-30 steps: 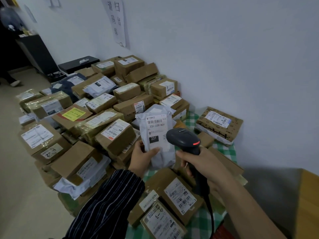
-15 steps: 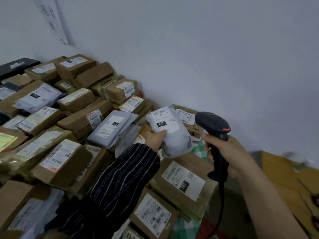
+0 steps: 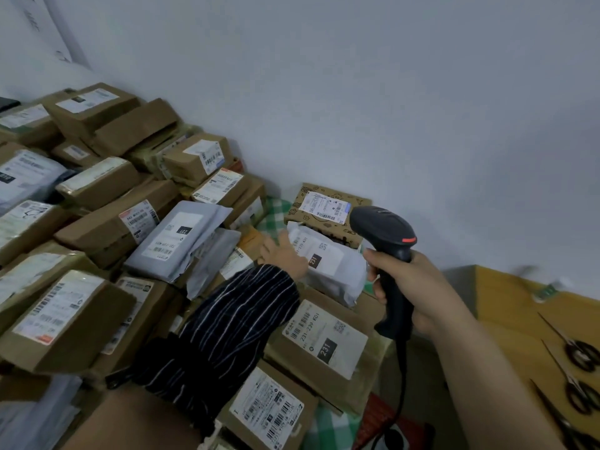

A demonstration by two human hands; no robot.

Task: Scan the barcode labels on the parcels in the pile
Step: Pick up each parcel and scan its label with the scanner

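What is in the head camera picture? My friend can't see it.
The right hand grips a black barcode scanner while the left hand rests on a white mailer bag labelled 231, atop a pile of cardboard parcels.

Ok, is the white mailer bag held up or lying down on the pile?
Lying down, label up: the bag rests on brown boxes beside the printed box, the left hand flat on its edge.

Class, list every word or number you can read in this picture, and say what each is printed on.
"231": label of the white bag at the left hand.
"231-239 K01": label of the brown parcel nearer the camera.
"231": same label, black block.
"231", upside down: grey mailer.
The scanner in the right hand: no text seen.
Other labels and the wall sheet: too blurred to read.
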